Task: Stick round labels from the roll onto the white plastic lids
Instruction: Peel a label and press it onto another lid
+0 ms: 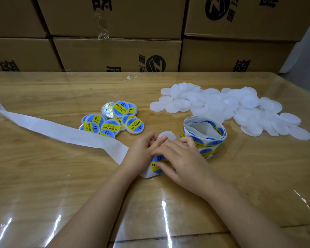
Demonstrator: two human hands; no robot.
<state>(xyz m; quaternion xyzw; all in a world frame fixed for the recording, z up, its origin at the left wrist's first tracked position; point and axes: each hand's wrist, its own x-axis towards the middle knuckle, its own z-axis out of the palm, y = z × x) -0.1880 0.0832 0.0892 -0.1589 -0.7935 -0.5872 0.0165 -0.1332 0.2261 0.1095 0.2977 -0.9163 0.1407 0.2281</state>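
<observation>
Across the wooden table (43,176), a small pile of blue-and-yellow labelled lids (111,120) lay finished; a far larger heap of bare white plastic lids (231,108) remained. The left hand (143,147) gripped one bare lid (166,135); the right hand (181,158) thumbed the next round label (157,161), grip unclear.

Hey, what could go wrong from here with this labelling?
The label under the right hand may crease or land off-centre, since both hands crowd the lid the left hand holds. The loose backing strip overlaps the labelled lids and could drag them.
</observation>
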